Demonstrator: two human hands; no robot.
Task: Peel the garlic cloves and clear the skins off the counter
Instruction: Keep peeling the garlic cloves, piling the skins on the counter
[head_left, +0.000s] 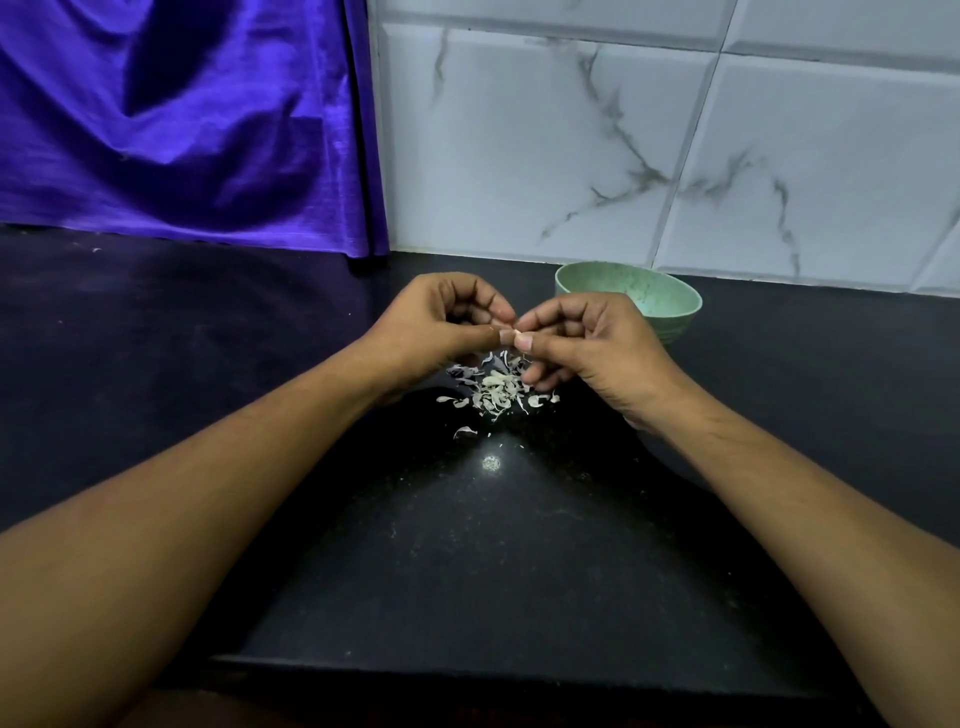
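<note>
Mid-peel, by the look of it. Pinches a small pale garlic clove (517, 331) between the tips of both hands, raised a little above a black speckled stone bench (467, 545).

Left hand (441, 319): thumb and forefinger pressed on the clove's left end, remaining fingers (470, 299) curled in toward the palm. Right hand (592, 345): comes in from the opposite side, thumbnail up, thumb and forefinger closed on the clove's right end or on a flap of its skin. Cannot tell which; too small. Lower fingers of that hand loosely curled, hanging down close to the skins.

Shows only as a pale sliver between the two thumbs. Long axis probably across, from one hand to the other, though hard to be sure. Touches both hands, so no nearer to one than the other.

Directly below the pinch, on the bench: a loose heap of thin whitish garlic skins (496, 389), plus a few stray curls (464, 431) nearer the body. Not yet cleared.

Behind the right hand, near the wall: a pale green speckled round bowl (660, 296), contents hidden from this angle. Likely the place for the peeled clove, and closer to the right hand than the left, so probably a short carry back and to the right for that hand.

Further back: a hanging shiny purple cloth (182, 130) at left, white marble-veined wall tiles (675, 156) at right.
</note>
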